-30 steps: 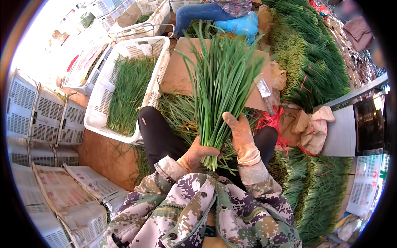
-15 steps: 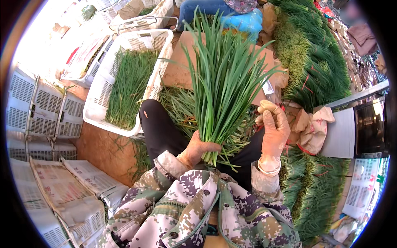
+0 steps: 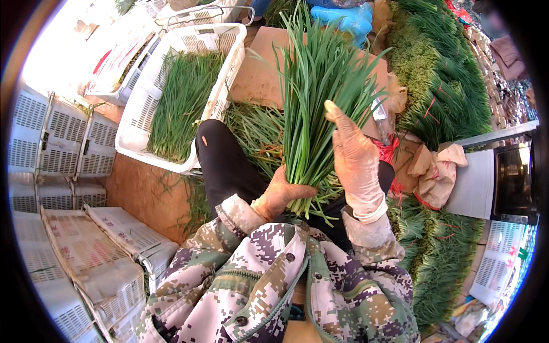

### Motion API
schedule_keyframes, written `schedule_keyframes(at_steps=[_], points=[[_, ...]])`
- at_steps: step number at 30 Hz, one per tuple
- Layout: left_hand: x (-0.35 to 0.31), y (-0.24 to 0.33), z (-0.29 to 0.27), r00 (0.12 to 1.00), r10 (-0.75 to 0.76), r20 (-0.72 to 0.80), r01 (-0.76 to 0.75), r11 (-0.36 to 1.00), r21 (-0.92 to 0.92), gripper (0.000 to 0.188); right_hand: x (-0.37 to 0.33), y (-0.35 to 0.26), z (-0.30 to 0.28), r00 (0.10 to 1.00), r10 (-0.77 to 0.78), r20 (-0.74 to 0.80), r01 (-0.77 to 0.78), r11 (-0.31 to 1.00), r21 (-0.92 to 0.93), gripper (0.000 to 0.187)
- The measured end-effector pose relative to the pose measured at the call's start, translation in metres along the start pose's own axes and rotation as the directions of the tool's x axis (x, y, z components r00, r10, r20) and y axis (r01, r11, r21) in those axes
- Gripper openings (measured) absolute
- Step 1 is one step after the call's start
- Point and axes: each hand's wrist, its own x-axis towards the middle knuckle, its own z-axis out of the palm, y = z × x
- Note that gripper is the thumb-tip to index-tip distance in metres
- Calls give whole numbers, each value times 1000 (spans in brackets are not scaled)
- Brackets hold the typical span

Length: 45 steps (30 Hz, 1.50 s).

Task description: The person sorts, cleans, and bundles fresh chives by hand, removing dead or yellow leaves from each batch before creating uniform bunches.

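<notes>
An upright bunch of garlic chives (image 3: 309, 97) stands in front of me, its long green leaves fanning out at the top. My left hand (image 3: 281, 191) is closed round its pale lower stems, thumb across the front. On the bunch's right side my right hand (image 3: 355, 157), in a thin glove, is held up with its fingers stretched out along the leaves. Whether its palm touches them I cannot tell. Loose chive leaves (image 3: 257, 128) lie below, between my knees.
To the left is a white plastic crate (image 3: 134, 126) with chives inside. More crates (image 3: 63, 143) are stacked at far left. Cardboard (image 3: 257, 68) lies ahead. Heaped chives (image 3: 446, 74) line the right, near red ties (image 3: 387, 150), a paper bag (image 3: 437, 174) and a black-fronted metal box (image 3: 472, 183).
My right hand has come left and up to the bunch, its bent fingers now straightened. The left hand keeps its hold on the stems. The view has shifted slightly.
</notes>
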Motion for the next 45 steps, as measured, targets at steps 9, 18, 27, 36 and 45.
schedule_keyframes(at_steps=[9,18,27,36,45], points=[[0,3,4,999,-33,1,33,999,-39,50,0,1,-5,961,268,67,-275,950,146,37],[5,-8,-2,998,55,-10,-54,997,63,61,10,-4,-3,813,504,291,-548,832,88,27],[4,-8,0,997,69,-39,-65,994,86,58,-3,0,5,707,625,330,-691,510,513,21],[1,-6,4,997,40,-72,-40,999,4,57,-10,3,7,706,630,323,-684,487,543,19],[6,-16,0,992,120,-46,-113,985,130,57,-7,-2,2,737,631,244,-612,468,637,18]])
